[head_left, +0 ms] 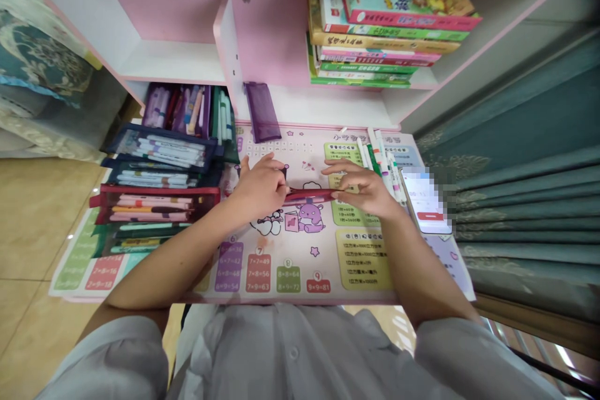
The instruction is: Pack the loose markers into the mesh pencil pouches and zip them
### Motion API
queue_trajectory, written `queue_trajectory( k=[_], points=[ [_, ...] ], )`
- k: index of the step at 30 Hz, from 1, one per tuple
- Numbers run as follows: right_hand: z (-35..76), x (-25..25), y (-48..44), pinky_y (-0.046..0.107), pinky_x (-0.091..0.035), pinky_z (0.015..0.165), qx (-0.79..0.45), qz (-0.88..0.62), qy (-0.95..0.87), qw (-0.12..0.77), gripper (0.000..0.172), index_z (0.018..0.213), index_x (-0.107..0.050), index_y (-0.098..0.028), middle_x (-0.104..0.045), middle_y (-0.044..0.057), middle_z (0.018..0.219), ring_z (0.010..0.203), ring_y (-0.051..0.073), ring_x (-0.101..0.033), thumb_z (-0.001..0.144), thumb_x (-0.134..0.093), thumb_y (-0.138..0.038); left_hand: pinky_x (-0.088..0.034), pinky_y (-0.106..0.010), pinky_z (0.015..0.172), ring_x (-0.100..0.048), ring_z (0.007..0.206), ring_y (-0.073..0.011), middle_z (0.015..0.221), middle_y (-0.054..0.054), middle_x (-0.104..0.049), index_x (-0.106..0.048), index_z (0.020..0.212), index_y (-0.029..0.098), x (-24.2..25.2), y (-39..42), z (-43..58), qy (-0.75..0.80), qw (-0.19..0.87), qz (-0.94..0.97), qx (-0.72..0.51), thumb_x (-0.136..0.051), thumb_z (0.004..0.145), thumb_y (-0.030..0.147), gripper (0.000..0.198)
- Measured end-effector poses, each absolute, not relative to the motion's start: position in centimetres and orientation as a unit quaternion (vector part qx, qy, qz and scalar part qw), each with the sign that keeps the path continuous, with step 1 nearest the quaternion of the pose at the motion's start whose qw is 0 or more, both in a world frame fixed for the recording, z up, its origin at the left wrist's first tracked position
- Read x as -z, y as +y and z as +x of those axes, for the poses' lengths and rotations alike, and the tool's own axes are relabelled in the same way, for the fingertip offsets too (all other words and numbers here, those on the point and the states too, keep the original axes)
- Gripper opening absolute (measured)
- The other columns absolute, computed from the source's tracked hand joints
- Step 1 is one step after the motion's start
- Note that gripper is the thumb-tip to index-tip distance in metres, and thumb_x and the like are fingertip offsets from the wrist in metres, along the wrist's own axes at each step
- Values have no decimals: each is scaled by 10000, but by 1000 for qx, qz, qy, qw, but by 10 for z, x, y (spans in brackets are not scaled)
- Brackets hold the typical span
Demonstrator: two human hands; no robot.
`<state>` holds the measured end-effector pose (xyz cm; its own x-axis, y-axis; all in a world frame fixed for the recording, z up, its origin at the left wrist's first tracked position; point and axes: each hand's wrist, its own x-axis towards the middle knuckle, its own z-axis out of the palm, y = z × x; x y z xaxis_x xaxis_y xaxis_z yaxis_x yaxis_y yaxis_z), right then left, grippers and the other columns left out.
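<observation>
Slim dark red mesh pouch (313,195) spans your hands: left hand (263,186) grips its 9 o'clock end, right hand (363,187) pinches the 3 o'clock end. Count: one flat purple mesh pouch (262,111) at 11, one white-screened phone (424,209) at 3, white-barrelled markers (392,176) at 2, number unclear. Your room: printed desk mat (323,267) down to the pink desk edge (293,301) at 6.
</observation>
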<state>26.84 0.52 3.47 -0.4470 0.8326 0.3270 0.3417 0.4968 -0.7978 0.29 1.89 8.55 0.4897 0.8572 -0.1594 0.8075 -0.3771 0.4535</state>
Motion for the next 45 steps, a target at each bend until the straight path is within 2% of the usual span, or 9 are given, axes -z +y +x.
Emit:
queue_trajectory(
  k=[10, 15, 20, 30, 45],
  points=[
    [271, -34, 7, 544, -416, 1102, -328, -376, -782, 374, 275, 567, -531, -242, -708, -36, 1164, 1251, 250, -575, 774, -709, -200, -87, -697, 1152, -359, 1420, -317, 1324, -75, -616, -634, 660, 179, -89, 20, -2, 503, 233, 831, -45, -543, 869, 229, 233],
    [273, -33, 7, 572, -363, 1142, -324, -387, -784, 363, 270, 572, -533, -247, -706, -35, 1168, 1256, 258, -573, 777, -706, -214, -132, -690, 1142, -369, 1416, -313, 1297, -84, -631, -632, 668, 175, -92, 21, -3, 505, 229, 831, -42, -542, 866, 210, 220],
    [271, -36, 6, 554, -425, 1096, -327, -390, -777, 372, 273, 563, -528, -247, -711, -29, 1157, 1242, 258, -582, 768, -705, -218, -143, -689, 1136, -387, 1401, -330, 1291, -96, -634, -624, 655, 173, -93, 23, -8, 511, 221, 829, -41, -545, 855, 205, 217],
    [271, -36, 6, 588, -389, 1120, -329, -392, -773, 375, 267, 563, -541, -251, -715, -22, 1147, 1236, 271, -588, 768, -711, -228, -148, -692, 1130, -424, 1359, -326, 1224, -91, -659, -604, 619, 172, -98, 25, -13, 511, 216, 832, -17, -544, 857, 224, 251],
    [274, -36, 7, 559, -430, 1081, -314, -383, -784, 375, 265, 569, -530, -246, -719, -21, 1138, 1216, 266, -602, 769, -696, -195, -164, -693, 1141, -451, 1339, -329, 1239, -88, -655, -599, 631, 178, -102, 30, -21, 518, 200, 832, -2, -533, 840, 194, 219]
  ],
)
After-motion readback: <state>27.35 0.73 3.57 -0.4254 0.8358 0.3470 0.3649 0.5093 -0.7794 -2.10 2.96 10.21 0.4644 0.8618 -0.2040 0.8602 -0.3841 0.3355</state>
